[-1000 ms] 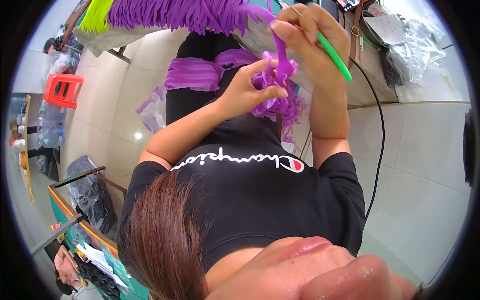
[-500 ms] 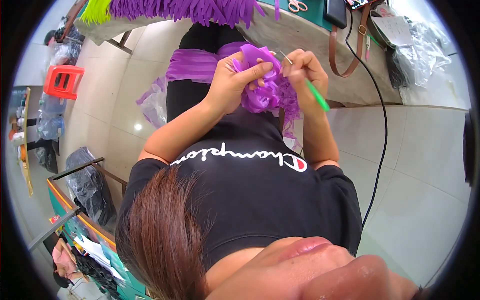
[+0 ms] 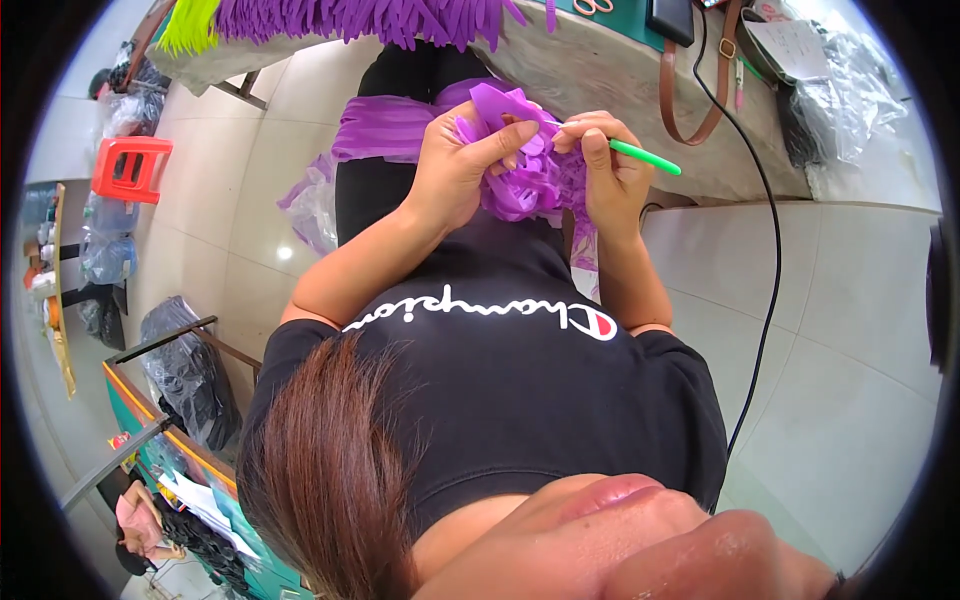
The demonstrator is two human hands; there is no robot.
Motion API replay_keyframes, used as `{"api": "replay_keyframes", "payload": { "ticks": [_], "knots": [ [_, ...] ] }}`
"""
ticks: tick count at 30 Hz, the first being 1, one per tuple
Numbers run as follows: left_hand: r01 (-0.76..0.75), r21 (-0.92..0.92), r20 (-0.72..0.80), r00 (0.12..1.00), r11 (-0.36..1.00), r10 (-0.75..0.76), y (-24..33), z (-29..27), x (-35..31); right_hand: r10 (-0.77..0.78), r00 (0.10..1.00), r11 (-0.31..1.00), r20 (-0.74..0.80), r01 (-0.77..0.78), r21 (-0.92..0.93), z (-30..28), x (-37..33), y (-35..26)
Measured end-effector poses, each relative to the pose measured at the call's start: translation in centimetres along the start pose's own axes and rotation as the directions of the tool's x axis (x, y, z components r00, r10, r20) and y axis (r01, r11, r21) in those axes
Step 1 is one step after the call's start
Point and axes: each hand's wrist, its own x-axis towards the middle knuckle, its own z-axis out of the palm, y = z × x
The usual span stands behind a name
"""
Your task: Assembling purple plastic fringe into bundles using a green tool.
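Observation:
My left hand (image 3: pixel 447 170) pinches a bunched purple sheet with cut-out strips and loops (image 3: pixel 520 190), its thumb pressed on top. In my right hand (image 3: pixel 618 180) is a slim tool with a green handle (image 3: pixel 648 157). Its thin metal tip points left and meets the purple sheet beside my left thumb. The fingers partly cover the tip, so whether it pierces the sheet is unclear. Small purple scraps hang below my right hand. A wider purple sheet (image 3: pixel 380 130) lies across my lap.
The table (image 3: pixel 590 80) ahead bears purple fringed strips (image 3: pixel 370 20), yellow-green strips (image 3: pixel 188 28), scissors (image 3: pixel 594 5) and a black box (image 3: pixel 671 20). A brown strap (image 3: pixel 668 100) and black cable (image 3: pixel 768 200) hang at the right. A red stool (image 3: pixel 130 170) stands left; another person (image 3: pixel 138 515) is behind.
My right hand has turned and moved slightly left. The green handle has swung up from a steep slant to nearly level, and the metal tip has come onto the purple sheet.

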Motion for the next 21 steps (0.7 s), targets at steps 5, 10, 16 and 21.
{"api": "replay_keyframes", "payload": {
  "ticks": [5, 10, 16, 21],
  "knots": [
    [-0.085, 0.114, -0.012, 0.996, 0.99, 0.087, -0.4, -0.2, 0.1, -0.184, 0.973, 0.83, 0.139, 0.23, -0.509, -0.3, 0.7, -0.9],
    [-0.033, 0.095, 0.008, 0.999, 0.995, 0.032, -0.1, 0.0, 0.2, -0.444, 0.895, 0.653, 0.046, 0.358, -0.667, -1.6, 2.8, -0.1],
    [0.207, 0.084, 0.203, 0.954, 0.975, -0.22, 0.6, 0.1, 0.4, -0.58, 0.808, 0.639, -0.105, 0.371, -0.674, -5.4, 6.0, 1.0],
    [0.13, -0.007, 0.195, 0.973, 0.992, -0.126, 0.5, 0.0, 0.3, -0.594, 0.799, 0.68, -0.098, 0.433, -0.592, -4.4, 6.8, -0.2]
  ]
}}
